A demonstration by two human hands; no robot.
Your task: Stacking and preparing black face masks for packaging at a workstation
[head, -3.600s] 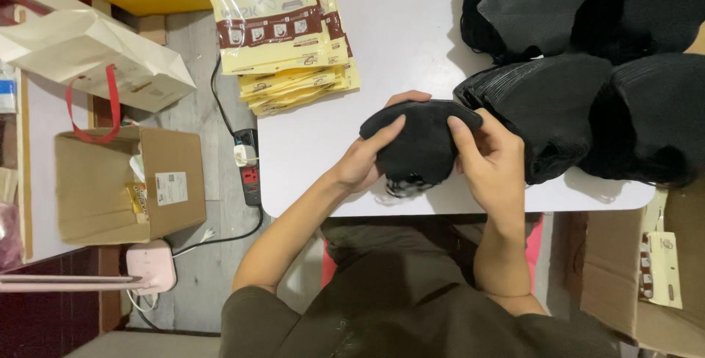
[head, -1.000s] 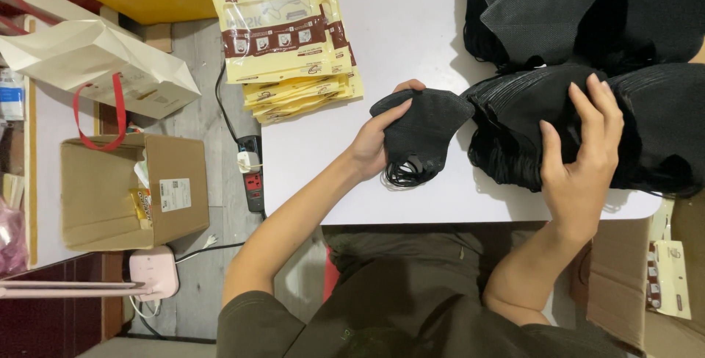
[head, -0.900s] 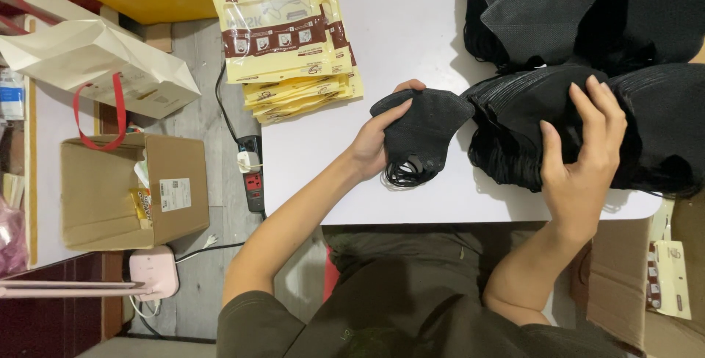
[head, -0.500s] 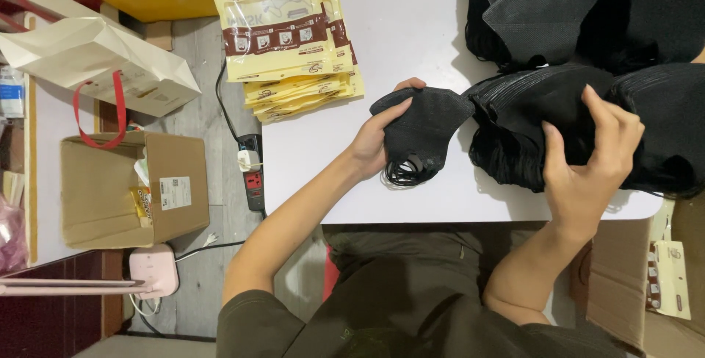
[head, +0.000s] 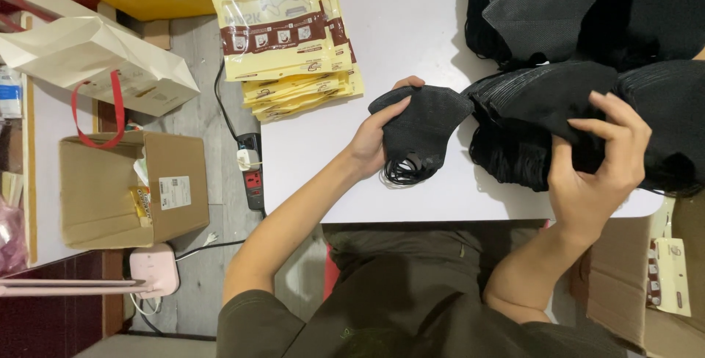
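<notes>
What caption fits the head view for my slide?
Left hand holds a small stack of black fabric masks; right hand grips a larger black mask pile.

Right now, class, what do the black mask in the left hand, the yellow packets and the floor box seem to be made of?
The black mask in the left hand looks like soft, matte non-woven fabric: it folds and shows fine texture. The yellow packets look like glossy plastic film, catching light. The floor box looks like plain brown cardboard, dull, with folded flaps.
</notes>
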